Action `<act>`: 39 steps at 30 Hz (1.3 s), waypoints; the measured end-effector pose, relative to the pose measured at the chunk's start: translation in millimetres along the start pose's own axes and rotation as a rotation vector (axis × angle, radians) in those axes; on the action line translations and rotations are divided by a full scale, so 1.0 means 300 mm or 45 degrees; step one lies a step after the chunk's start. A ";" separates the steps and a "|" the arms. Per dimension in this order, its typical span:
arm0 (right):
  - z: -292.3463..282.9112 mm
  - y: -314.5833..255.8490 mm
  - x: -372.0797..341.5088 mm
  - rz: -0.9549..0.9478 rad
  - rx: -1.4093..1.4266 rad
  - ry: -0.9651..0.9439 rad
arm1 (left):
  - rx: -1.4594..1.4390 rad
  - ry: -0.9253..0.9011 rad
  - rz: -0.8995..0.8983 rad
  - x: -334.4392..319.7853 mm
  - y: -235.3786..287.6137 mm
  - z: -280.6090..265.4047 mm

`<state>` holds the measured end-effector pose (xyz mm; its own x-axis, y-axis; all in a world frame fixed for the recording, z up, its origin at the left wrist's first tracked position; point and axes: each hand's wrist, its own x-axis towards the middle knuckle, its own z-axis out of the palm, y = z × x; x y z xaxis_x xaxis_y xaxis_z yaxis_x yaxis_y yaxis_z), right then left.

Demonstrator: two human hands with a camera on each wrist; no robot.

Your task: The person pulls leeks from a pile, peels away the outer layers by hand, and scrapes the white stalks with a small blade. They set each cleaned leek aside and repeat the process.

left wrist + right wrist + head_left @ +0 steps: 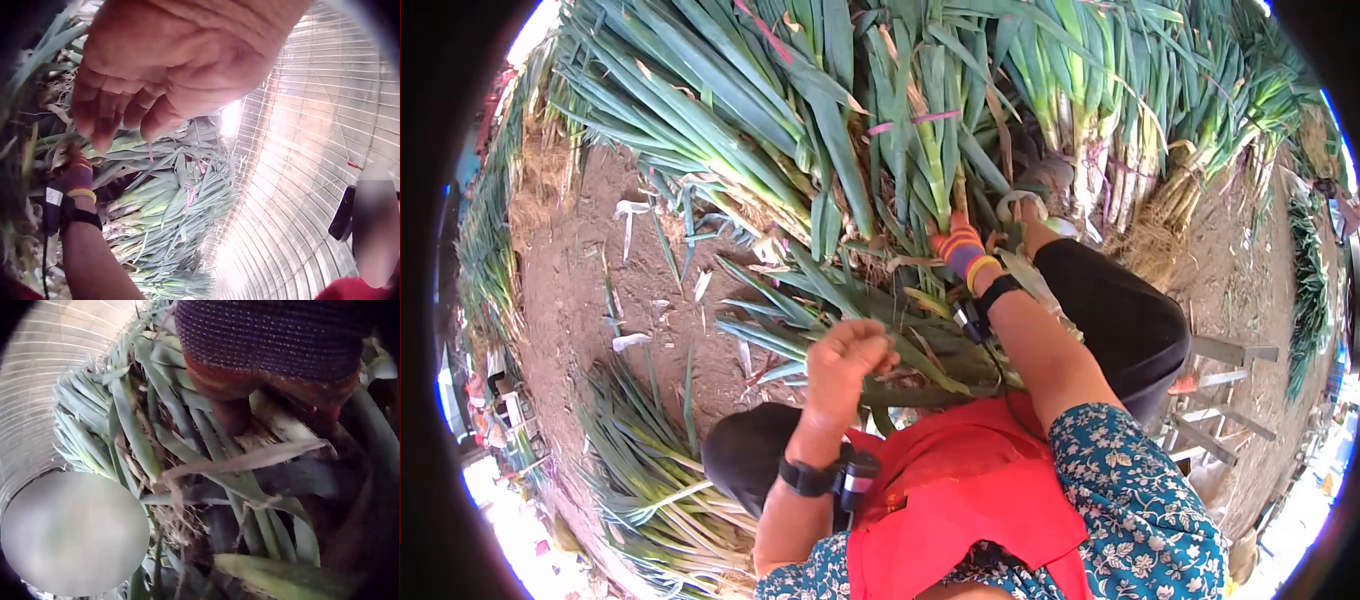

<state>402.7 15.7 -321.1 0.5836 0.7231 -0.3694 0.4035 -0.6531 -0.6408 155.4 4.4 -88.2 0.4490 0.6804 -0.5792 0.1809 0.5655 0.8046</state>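
My bare left hand (pixel 845 368) is raised over my lap, its fingers loosely curled around nothing; the left wrist view shows its palm and bent fingers (pixel 106 115). My right hand (pixel 968 252), in a purple and orange striped glove, reaches down among the leeks. It grips a leek stalk (pixel 938 190) near the base. Close up in the right wrist view, the gloved hand (pixel 275 350) has its fingers bent around a pale stalk (pixel 284 419), with the far fingertips partly hidden. Loose leek leaves (pixel 800 300) lie between the two hands.
Big leek bundles (pixel 690 110) fill the ground ahead, some tied with pink bands (pixel 915 122). Another leek pile (pixel 650 470) lies at the lower left. Bare soil (pixel 560 290) with leaf scraps is at the left, and a low metal frame (pixel 1225 350) stands at the right.
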 end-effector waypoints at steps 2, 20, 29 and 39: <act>0.043 0.047 0.019 0.054 -0.007 0.029 | 0.053 -0.079 0.019 0.008 0.002 0.019; -0.474 -0.642 -0.552 -1.209 0.105 0.281 | 0.055 0.004 0.672 -0.149 0.186 0.114; -0.464 -0.960 -0.735 -1.527 0.037 0.613 | -0.179 0.444 1.226 -0.283 0.262 0.012; -0.193 -0.646 -0.749 -1.155 0.526 -0.956 | -0.691 0.654 0.970 -0.336 0.283 -0.286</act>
<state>234.1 -33.2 -75.1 -0.3903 0.9140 0.1105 0.1193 0.1693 -0.9783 50.4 23.9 27.1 -0.1666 0.9854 -0.0356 -0.4625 -0.0462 0.8854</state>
